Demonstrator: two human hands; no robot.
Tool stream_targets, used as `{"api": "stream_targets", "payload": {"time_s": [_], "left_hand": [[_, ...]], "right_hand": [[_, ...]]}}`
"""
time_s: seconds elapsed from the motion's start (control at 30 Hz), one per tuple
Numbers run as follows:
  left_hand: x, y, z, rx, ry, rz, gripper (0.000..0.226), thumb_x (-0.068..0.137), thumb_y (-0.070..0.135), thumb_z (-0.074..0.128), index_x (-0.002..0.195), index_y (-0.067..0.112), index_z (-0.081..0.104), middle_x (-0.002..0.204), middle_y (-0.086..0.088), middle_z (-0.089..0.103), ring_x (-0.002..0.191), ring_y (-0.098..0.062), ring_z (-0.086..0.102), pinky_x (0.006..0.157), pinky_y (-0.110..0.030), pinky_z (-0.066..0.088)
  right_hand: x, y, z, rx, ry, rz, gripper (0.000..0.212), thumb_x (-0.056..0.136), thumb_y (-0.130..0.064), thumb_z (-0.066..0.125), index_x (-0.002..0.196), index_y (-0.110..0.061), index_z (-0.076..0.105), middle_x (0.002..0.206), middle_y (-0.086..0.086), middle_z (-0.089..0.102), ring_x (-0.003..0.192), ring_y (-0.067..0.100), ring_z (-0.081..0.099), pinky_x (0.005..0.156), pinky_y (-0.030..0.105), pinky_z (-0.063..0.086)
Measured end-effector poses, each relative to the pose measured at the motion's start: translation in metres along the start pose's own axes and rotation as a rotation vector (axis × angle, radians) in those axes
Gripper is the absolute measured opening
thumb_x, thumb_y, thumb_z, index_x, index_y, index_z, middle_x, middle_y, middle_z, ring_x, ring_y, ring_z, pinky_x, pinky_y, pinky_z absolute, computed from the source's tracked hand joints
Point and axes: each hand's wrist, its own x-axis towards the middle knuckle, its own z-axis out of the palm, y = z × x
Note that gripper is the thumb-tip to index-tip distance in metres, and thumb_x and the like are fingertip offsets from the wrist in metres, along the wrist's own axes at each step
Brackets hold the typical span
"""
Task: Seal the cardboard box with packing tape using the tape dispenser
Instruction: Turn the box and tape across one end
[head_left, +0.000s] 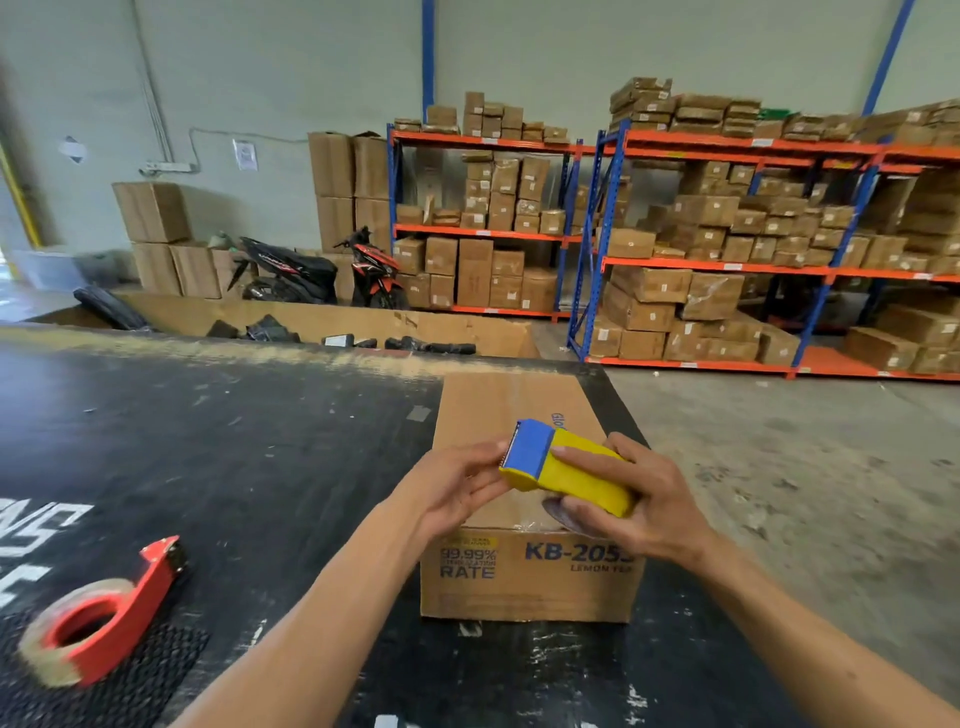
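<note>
A brown cardboard box (514, 405) printed "KB-205" stands on the black table, flaps closed. Just above its top I hold a yellow tape dispenser with a blue front cap (563, 470). My right hand (631, 501) wraps around the yellow body from the right. My left hand (457, 483) touches the blue toothed end with thumb and fingertips. Whether tape is pulled out I cannot tell.
A red tape dispenser with a brown tape roll (101, 618) lies at the table's (234, 441) near left. An open carton of black items (332, 327) sits behind the table. Shelving with boxes (727, 234) and parked motorbikes (322, 270) stand beyond.
</note>
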Motion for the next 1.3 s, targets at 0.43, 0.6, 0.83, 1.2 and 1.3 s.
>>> {"api": "stream_targets", "payload": {"time_s": [0.43,0.6,0.83,1.2,1.3], "left_hand": [[-0.021,-0.053,-0.048,0.498,0.499,0.384,0.056,0.089,0.021,0.073,0.142,0.021,0.052,0.104,0.007,0.077,0.105,-0.01,0.069,0.098,-0.042,0.052],[-0.019,-0.078,-0.062,0.621,0.644,0.474,0.053,0.094,0.024,0.066,0.145,0.021,0.049,0.117,0.009,0.072,0.109,0.004,0.061,0.093,-0.014,0.046],[-0.015,-0.08,-0.066,0.653,0.687,0.47,0.048,0.097,0.022,0.063,0.143,0.022,0.051,0.126,0.006,0.068,0.116,-0.001,0.06,0.106,-0.036,0.047],[-0.007,-0.052,-0.088,0.661,0.705,0.384,0.076,0.09,0.018,0.07,0.154,0.017,0.029,0.142,-0.006,0.056,0.122,-0.019,0.058,0.108,-0.039,0.041],[-0.003,-0.046,-0.081,1.163,0.655,0.836,0.053,0.097,0.016,0.056,0.148,0.012,0.042,0.139,-0.008,0.058,0.126,-0.019,0.054,0.109,-0.035,0.039]], "right_hand": [[0.007,0.004,-0.001,-0.199,-0.507,0.089,0.052,0.082,-0.075,0.055,0.131,-0.056,0.055,0.079,-0.009,0.048,0.068,0.007,0.044,0.057,0.027,0.038],[0.01,-0.003,0.024,-0.348,-0.598,0.061,0.053,0.08,-0.072,0.055,0.129,-0.054,0.058,0.078,-0.01,0.04,0.067,0.009,0.041,0.057,0.024,0.03],[0.023,-0.016,0.035,-0.44,-0.696,0.1,0.061,0.077,-0.076,0.038,0.133,-0.057,0.051,0.084,-0.008,0.042,0.068,0.012,0.043,0.06,0.031,0.032],[0.027,-0.02,0.04,-0.462,-0.734,0.106,0.058,0.08,-0.075,0.042,0.135,-0.058,0.048,0.085,-0.006,0.049,0.072,0.014,0.049,0.061,0.029,0.031],[0.028,-0.019,0.041,-0.46,-0.738,0.115,0.054,0.083,-0.071,0.05,0.135,-0.059,0.048,0.084,-0.006,0.048,0.072,0.015,0.048,0.062,0.031,0.032]]}}
